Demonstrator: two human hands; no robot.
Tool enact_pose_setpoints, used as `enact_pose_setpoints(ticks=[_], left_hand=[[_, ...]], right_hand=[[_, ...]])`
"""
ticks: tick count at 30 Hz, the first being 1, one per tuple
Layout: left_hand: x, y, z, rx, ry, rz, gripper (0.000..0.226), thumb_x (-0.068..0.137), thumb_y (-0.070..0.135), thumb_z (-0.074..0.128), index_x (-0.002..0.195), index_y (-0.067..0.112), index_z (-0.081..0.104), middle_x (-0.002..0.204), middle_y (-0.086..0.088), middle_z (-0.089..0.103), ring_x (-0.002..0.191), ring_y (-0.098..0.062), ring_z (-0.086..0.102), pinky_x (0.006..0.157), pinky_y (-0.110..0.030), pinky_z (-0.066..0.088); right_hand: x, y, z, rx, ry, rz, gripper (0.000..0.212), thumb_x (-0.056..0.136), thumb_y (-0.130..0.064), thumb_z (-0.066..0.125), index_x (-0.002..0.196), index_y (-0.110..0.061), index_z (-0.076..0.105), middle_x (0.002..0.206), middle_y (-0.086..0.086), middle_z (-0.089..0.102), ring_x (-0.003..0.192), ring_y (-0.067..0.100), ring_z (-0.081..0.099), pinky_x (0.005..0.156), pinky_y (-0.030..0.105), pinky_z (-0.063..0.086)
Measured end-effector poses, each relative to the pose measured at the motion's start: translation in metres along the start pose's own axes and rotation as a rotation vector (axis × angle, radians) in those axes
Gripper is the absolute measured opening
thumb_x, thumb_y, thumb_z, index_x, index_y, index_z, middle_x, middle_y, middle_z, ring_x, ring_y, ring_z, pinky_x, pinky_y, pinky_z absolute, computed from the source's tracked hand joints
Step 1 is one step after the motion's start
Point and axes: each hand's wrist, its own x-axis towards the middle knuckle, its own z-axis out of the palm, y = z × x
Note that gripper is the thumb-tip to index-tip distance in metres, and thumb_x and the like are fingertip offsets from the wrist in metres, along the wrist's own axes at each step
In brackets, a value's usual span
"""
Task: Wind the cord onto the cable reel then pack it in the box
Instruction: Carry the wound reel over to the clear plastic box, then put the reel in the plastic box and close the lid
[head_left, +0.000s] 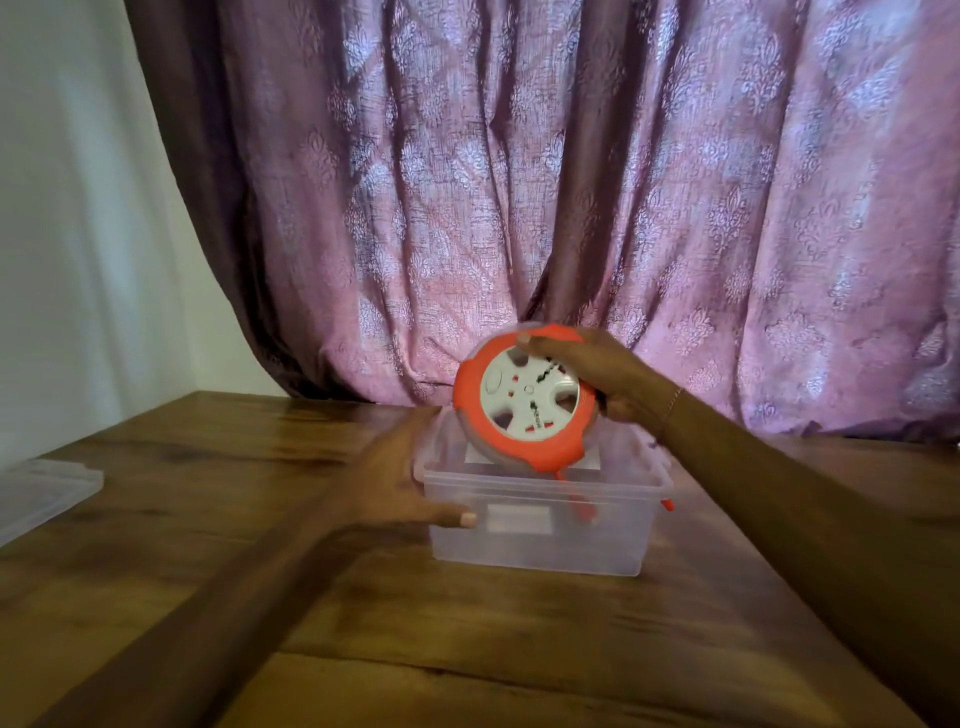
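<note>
I am lowering the cable reel (524, 397), a round orange-and-white disc, into the clear plastic box (545, 519) that stands on the wooden table (467, 649). The reel is tilted, its lower edge already inside the box's open top, its upper half above the rim. To do this well I judge I should lay it flatter as it goes down, so it clears both long walls, and tuck the orange cord end (576, 501) hanging below it inside rather than over the edge. My right hand (608, 382) grips the reel from the top and back, its fingers (540, 345) curled over the orange rim and closed on it. My left hand (400, 483) steadies the box, fingers spread against its left wall, thumb on the near side. The box's lid (41, 493) lies well apart at the table's left edge.
</note>
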Motion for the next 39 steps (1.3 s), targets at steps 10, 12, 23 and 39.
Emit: enact_pose_setpoints(ticks=[10, 12, 23, 39], left_hand=[[0.002, -0.012, 0.02, -0.12, 0.171, 0.071, 0.091, 0.057, 0.063, 0.091, 0.135, 0.059, 0.044, 0.132, 0.054, 0.046, 0.123, 0.026, 0.046, 0.1, -0.002, 0.039], [0.003, -0.014, 0.02, -0.13, 0.182, 0.068, 0.089, 0.056, 0.068, 0.09, 0.134, 0.057, 0.049, 0.135, 0.043, 0.054, 0.125, 0.017, 0.052, 0.103, -0.011, 0.045], [0.004, -0.022, 0.024, -0.101, 0.183, 0.006, 0.106, 0.059, 0.052, 0.097, 0.15, 0.037, 0.045, 0.131, 0.048, 0.041, 0.115, 0.032, 0.046, 0.086, 0.005, 0.039], [-0.094, -0.017, -0.088, 0.259, 0.127, -0.369, 0.079, 0.085, 0.052, 0.078, 0.15, 0.033, 0.038, 0.14, 0.019, 0.048, 0.129, 0.005, 0.047, 0.117, -0.028, 0.038]], right_hand=[[-0.005, 0.042, 0.012, -0.134, -0.098, 0.169, 0.056, 0.065, -0.049, 0.085, 0.099, -0.006, 0.072, 0.095, 0.018, 0.075, 0.089, 0.036, 0.07, 0.08, 0.047, 0.057], [-0.006, 0.045, 0.013, -0.192, -0.147, 0.239, 0.06, 0.065, -0.05, 0.085, 0.101, -0.005, 0.071, 0.099, 0.019, 0.074, 0.093, 0.037, 0.069, 0.082, 0.049, 0.056], [-0.01, 0.038, 0.013, -1.095, -0.216, 0.123, 0.069, 0.083, -0.079, 0.04, 0.062, -0.014, 0.053, 0.061, 0.006, 0.064, 0.05, 0.02, 0.061, 0.056, 0.028, 0.054], [0.015, -0.025, 0.194, -1.197, -0.173, -0.437, 0.063, 0.084, -0.072, 0.046, 0.11, -0.016, 0.059, 0.114, 0.01, 0.063, 0.102, 0.029, 0.057, 0.076, 0.037, 0.046]])
